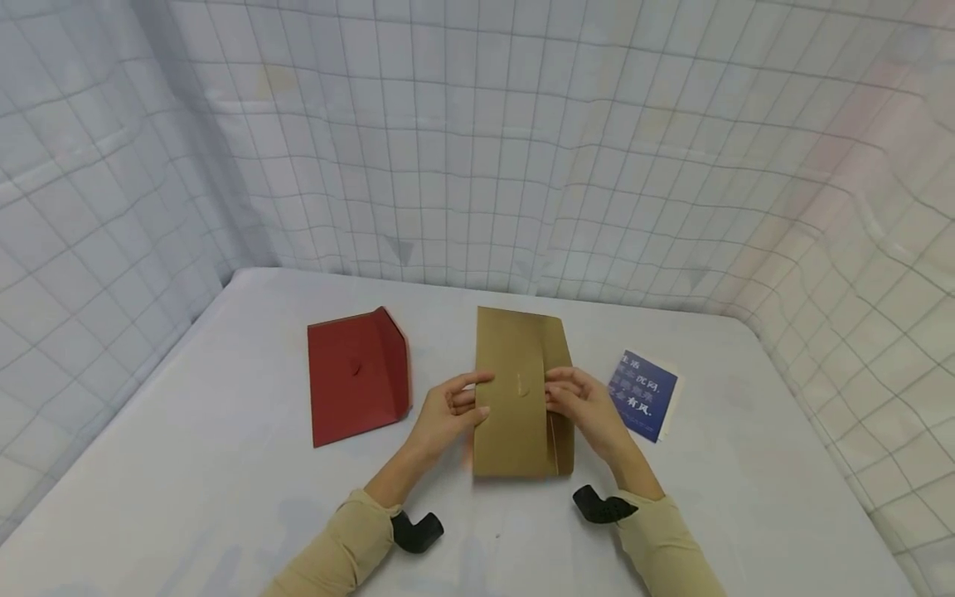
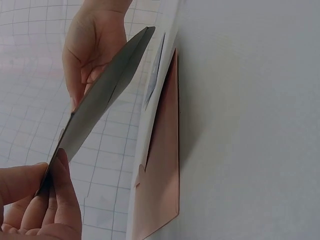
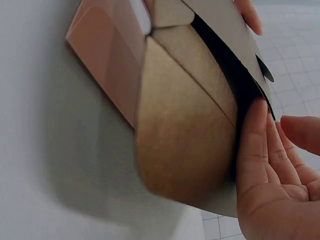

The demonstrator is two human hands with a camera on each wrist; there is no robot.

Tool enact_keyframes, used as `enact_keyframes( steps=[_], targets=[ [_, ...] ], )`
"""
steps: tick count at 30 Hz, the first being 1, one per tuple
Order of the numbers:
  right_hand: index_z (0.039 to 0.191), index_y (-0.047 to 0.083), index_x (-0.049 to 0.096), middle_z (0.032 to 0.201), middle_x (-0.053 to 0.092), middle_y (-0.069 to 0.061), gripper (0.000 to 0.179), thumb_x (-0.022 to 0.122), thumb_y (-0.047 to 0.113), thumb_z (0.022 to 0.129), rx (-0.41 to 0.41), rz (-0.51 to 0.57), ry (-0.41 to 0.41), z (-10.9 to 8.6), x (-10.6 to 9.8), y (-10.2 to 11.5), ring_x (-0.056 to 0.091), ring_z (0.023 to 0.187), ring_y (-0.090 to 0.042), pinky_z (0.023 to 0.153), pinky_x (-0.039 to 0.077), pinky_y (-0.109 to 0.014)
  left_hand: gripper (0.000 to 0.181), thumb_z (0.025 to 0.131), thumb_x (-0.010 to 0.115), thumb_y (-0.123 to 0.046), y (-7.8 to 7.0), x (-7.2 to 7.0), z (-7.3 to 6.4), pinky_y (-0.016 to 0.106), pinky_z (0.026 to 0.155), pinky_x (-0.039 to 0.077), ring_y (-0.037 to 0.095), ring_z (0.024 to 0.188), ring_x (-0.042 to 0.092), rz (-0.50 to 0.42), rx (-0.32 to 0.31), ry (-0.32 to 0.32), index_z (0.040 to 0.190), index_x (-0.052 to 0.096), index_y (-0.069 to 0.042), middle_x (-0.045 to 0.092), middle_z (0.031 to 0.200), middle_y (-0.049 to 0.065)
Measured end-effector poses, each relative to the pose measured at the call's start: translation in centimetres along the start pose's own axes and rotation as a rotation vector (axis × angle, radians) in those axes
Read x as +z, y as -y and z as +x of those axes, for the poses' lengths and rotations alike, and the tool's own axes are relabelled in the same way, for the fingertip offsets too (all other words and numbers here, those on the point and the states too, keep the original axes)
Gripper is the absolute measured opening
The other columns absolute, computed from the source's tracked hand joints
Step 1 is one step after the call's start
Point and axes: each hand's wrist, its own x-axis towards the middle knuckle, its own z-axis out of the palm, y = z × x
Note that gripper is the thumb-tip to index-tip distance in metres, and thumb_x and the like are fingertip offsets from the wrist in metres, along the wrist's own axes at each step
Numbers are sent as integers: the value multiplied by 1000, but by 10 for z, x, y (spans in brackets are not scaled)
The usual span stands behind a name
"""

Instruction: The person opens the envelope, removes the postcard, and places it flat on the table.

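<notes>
A gold envelope (image 1: pixel 511 414) is held up between both hands, its long flap edge facing right. My left hand (image 1: pixel 443 414) pinches its left edge between thumb and fingers. At the opposite side my right hand (image 1: pixel 589 402) has fingertips (image 3: pixel 257 112) tucked under the edge of the flap, with the thumb on the outer side. The right wrist view shows a dark gap between flap and body there. Beneath, a pinkish envelope (image 2: pixel 162 185) lies on the table, tilted away in the left wrist view; the gold one hides it from the head view.
To the left, a red envelope (image 1: pixel 346 390) lies on the white table (image 1: pixel 246 481) with its right flap partly raised. Beyond the right hand lies a blue card (image 1: pixel 642 398) with white characters, over a pale sheet. Gridded white cloth (image 1: pixel 462 149) surrounds the table's back and sides.
</notes>
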Motion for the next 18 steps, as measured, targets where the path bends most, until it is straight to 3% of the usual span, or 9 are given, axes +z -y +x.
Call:
enact_keyframes(
  steps=[10,18],
  targets=[
    [123,1,43,85,67,15,34,56,8,92,41,-46,-57,0,3,-2,61,80,-2,75,53,-19,51,84,57,9,3,2,-1,17,73,52,2,87,64,20,-6,22,133,47,3,57,120,35],
    [125,0,46,89,67,18,35,56,10,93,39,-115,-42,0,4,0,62,80,-1,74,53,-21,52,85,56,9,5,3,0,19,72,53,3,88,66,24,-16,56,135,45,2,57,120,35]
  ],
)
